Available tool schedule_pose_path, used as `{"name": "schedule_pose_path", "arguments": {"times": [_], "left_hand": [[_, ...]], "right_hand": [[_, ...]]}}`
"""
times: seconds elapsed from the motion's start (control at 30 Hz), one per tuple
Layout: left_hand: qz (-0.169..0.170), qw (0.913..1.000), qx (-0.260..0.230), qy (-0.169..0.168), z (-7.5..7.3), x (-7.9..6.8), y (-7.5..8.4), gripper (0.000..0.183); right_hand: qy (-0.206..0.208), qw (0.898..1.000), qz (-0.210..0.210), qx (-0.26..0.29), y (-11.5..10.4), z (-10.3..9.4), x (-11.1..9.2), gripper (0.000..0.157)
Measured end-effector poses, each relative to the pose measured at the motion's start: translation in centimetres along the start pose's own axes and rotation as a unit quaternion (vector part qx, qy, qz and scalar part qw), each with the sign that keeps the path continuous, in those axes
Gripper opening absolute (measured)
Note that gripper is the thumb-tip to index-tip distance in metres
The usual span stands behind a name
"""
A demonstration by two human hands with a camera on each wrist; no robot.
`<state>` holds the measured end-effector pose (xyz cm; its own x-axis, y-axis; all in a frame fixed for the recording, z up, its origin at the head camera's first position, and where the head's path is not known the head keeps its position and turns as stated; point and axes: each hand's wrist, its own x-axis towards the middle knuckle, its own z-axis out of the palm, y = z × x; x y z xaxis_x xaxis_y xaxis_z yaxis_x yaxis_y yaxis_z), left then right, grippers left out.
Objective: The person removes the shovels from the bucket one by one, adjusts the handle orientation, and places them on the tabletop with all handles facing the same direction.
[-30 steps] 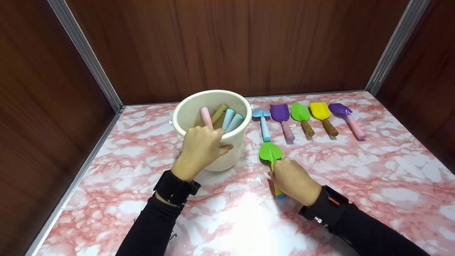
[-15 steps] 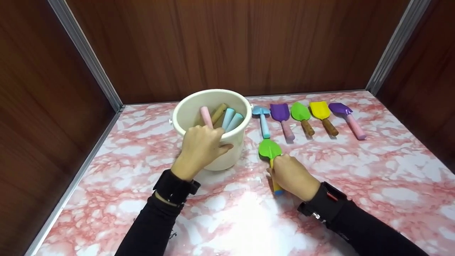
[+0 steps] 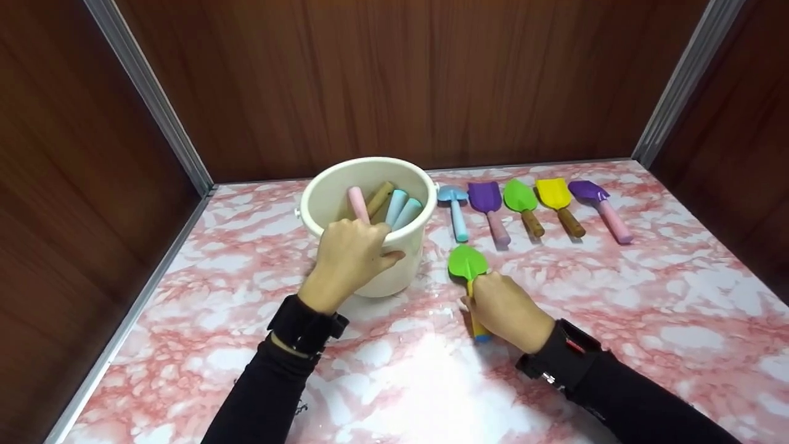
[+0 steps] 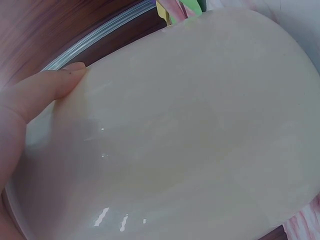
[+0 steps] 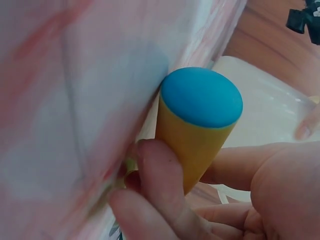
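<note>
My left hand point(image 3: 351, 253) grips the near rim of a white bucket point(image 3: 394, 274), its thumb lying along the outer wall point(image 4: 190, 120) in the left wrist view. Inside the bucket stand handles: a pink one point(image 3: 357, 203), a brownish one point(image 3: 380, 196) and two light blue ones. My right hand point(image 3: 508, 308) holds a small toy shovel with a green blade point(image 3: 467, 262) and a yellow handle point(image 5: 192, 145) capped in blue. The shovel lies close over the tabletop in front of the row, right of the bucket. Part of its handle is hidden by my fingers.
Along the back right lies a row of toy shovels: light blue point(image 3: 457, 213), purple with pink handle point(image 3: 487, 200), green with brown handle point(image 3: 522, 200), yellow point(image 3: 556, 196) and another purple point(image 3: 595, 191). Brown wood-grain panels point(image 3: 425, 80) enclose the pink marbled table point(image 3: 616, 320).
The right hand with the green shovel has shifted only slightly, the handle's end moving a little left. The left hand stays on the bucket rim.
</note>
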<state>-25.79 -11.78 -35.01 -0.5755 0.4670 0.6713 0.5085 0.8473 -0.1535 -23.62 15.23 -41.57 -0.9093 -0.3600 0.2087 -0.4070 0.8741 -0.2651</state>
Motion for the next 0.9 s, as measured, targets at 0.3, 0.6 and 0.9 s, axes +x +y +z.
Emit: {"name": "schedule_pose_path", "arguments": {"times": [0.3, 0.6, 0.9], "left_hand": [[0.002, 0.9999, 0.002, -0.011, 0.0, 0.2, -0.1, 0.045], [-0.006, 0.9999, 0.006, -0.014, -0.2, -0.1, -0.5, 0.045], [0.004, 0.9999, 0.007, -0.008, -0.1, 0.1, -0.2, 0.045]], "right_hand": [[0.000, 1.000, -0.012, 0.003, 0.1, -0.3, -0.1, 0.042], [0.018, 0.999, -0.035, -0.002, -0.7, -2.5, -0.3, 0.039], [0.139, 0.987, -0.067, -0.052, -1.6, -10.6, 1.0, 0.024]]}}
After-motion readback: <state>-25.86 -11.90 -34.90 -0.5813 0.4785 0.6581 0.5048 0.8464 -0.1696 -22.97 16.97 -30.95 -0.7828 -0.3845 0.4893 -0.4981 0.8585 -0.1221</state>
